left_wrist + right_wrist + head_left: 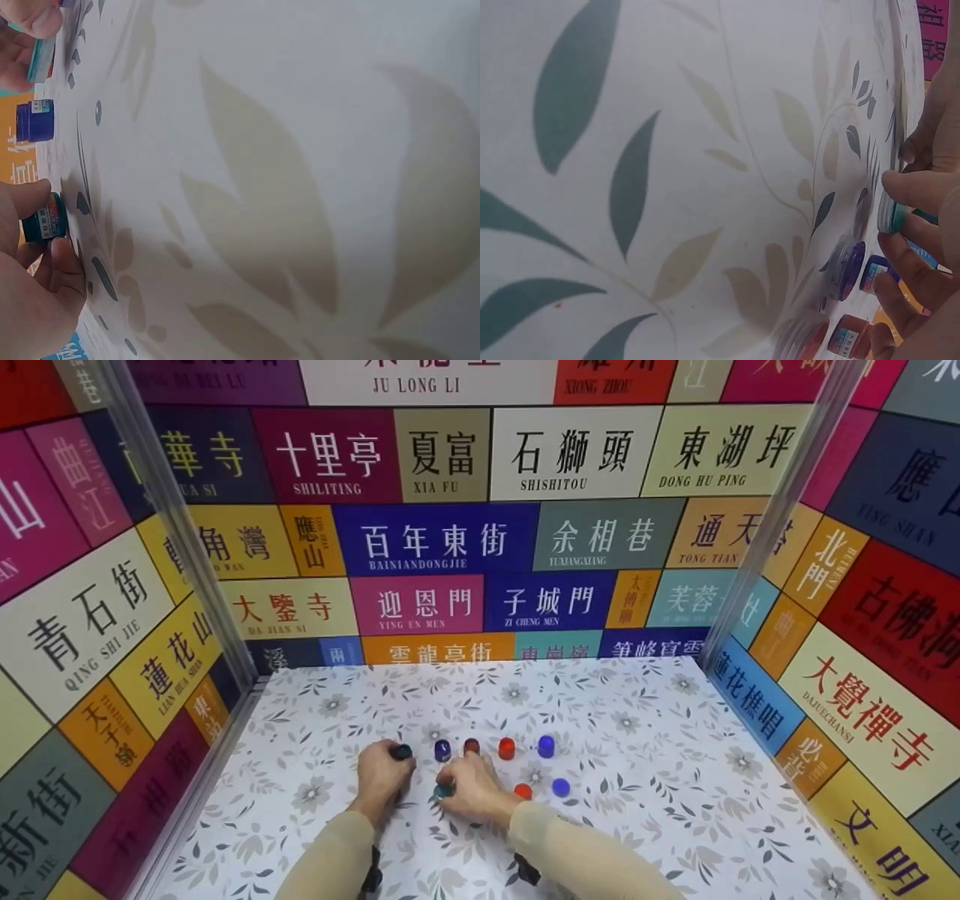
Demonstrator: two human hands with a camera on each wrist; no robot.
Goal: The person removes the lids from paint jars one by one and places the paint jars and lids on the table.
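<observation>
My left hand (385, 777) grips a small dark green jar (46, 219), with the thumb on one side and fingers on the other. Standing on the table, the jar (403, 752) is at the left end of a row of small jars. My right hand (474, 789) pinches a teal lid (889, 213) between thumb and fingers, just right of the left hand and nearer to me. Beyond the right fingers stand a dark purple jar (442, 749) and a brownish-red jar (471, 745). Close by the right hand lie a purple lid (846, 270) and a red lid (802, 339).
An orange-red jar (507, 748) and a violet jar (546, 746) continue the row to the right. In front of them lie an orange-red lid (523, 791) and a violet lid (561, 787). Sign-covered panels (435, 540) enclose the flower-patterned table (630, 825) at the back and sides.
</observation>
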